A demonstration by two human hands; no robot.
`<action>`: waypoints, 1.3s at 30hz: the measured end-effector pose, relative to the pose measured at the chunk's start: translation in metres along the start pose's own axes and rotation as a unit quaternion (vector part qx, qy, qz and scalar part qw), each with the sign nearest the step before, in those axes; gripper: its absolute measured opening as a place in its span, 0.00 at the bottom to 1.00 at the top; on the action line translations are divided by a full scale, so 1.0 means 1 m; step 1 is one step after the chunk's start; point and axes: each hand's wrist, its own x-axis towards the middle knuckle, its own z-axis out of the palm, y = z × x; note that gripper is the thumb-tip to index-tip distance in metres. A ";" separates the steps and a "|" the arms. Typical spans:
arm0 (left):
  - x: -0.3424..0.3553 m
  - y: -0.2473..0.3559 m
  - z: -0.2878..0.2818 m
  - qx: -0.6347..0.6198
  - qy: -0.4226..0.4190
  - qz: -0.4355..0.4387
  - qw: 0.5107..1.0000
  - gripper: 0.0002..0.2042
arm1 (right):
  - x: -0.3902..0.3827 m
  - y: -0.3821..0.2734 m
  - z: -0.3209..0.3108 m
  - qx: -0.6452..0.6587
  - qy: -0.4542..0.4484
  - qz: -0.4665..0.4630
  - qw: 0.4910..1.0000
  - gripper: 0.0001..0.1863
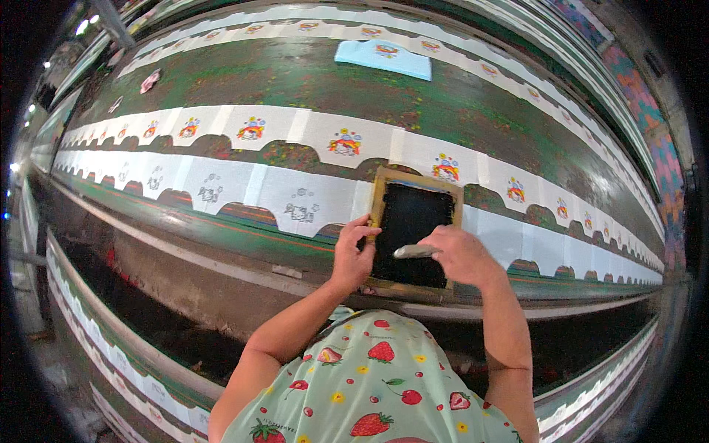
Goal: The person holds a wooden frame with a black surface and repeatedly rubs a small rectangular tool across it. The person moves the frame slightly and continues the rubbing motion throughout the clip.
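Observation:
A wooden-framed printing screen (456, 199), its middle covered in black ink (415, 210), lies over the near row of pale fabric pieces (332, 203). My left hand (353, 255) grips the left side of its frame, thumb and fingers closed on the wood. In my right hand (465, 255) is a pale, flat squeegee (415, 252), held low over the black area; whether its edge touches the ink cannot be made out. Left of the screen, the near pieces carry black outline prints (299, 213). Those to its right (546, 247) look plain. The piece beneath the screen is hidden.
Beyond, a second row of white pieces bears colourful prints (345, 144) along the long green table (295, 85). A light blue cloth (384, 60) and a crumpled pink scrap (150, 81) lie farther back. A gap runs along the table's near edge (244, 269).

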 end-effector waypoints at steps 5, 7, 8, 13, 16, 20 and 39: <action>0.007 0.005 -0.004 -0.002 -0.012 -0.021 1.000 0.17 | 0.042 0.024 -0.012 -0.025 0.078 0.074 0.994 0.20; 0.009 0.007 -0.004 -0.003 -0.020 -0.040 0.999 0.18 | 0.053 0.032 -0.013 -0.042 0.103 0.090 0.990 0.22; 0.009 0.007 -0.004 -0.001 -0.020 -0.038 0.999 0.19 | 0.057 0.035 -0.012 -0.046 0.119 0.097 0.987 0.22; 0.010 0.009 -0.002 -0.003 -0.026 -0.061 0.998 0.21 | 0.059 0.039 -0.004 -0.047 0.122 0.107 0.986 0.24; 0.010 0.011 -0.002 0.011 -0.022 -0.045 0.999 0.21 | 0.050 0.028 0.010 -0.067 0.140 0.112 0.982 0.25; 0.012 0.017 -0.005 0.000 -0.033 -0.052 0.998 0.21 | 0.031 0.006 0.032 -0.078 0.138 0.112 0.981 0.25; 0.000 0.005 -0.001 0.072 -0.043 0.026 0.996 0.27 | -0.061 -0.073 0.095 -0.017 0.157 0.073 0.985 0.24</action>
